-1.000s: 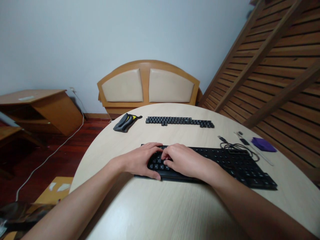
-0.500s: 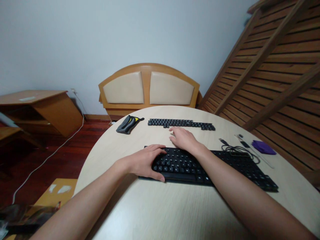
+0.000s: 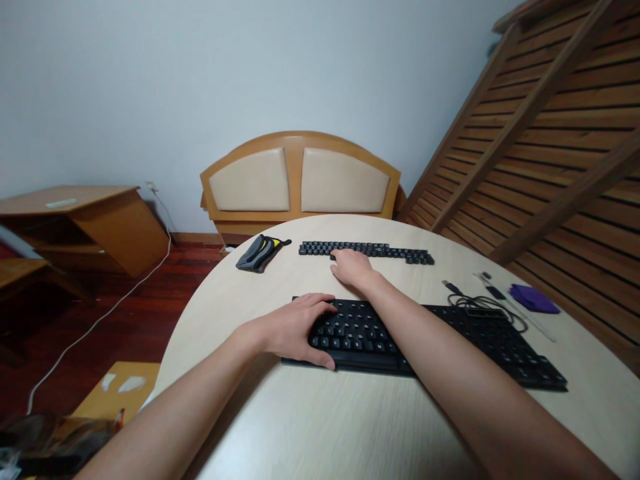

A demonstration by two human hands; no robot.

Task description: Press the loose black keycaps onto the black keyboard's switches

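Note:
A black keyboard (image 3: 350, 343) lies on the round table, some of its key positions showing without caps. My left hand (image 3: 300, 330) holds its left end, thumb along the near edge and fingers over the far edge. Beyond the keyboard, loose black keycaps (image 3: 360, 249) are lined up in rows. My right hand (image 3: 353, 267) reaches across the keyboard to the near side of these rows, its fingers bent and closed around a keycap at the lower row; the fingertips partly hide it. My right forearm covers part of the keyboard.
A grey, black and yellow pouch (image 3: 263, 253) lies at the table's far left. Right of centre are the coiled USB cable (image 3: 493, 303), a purple cloth (image 3: 534, 299) and a thin pale rod (image 3: 537, 327). A wooden headboard (image 3: 295, 177) stands behind the table (image 3: 240, 427).
My right hand has moved forward and slightly left, from just above the keyboard's far edge to the keycap rows. My left hand stays on the keyboard. The view has shifted slightly.

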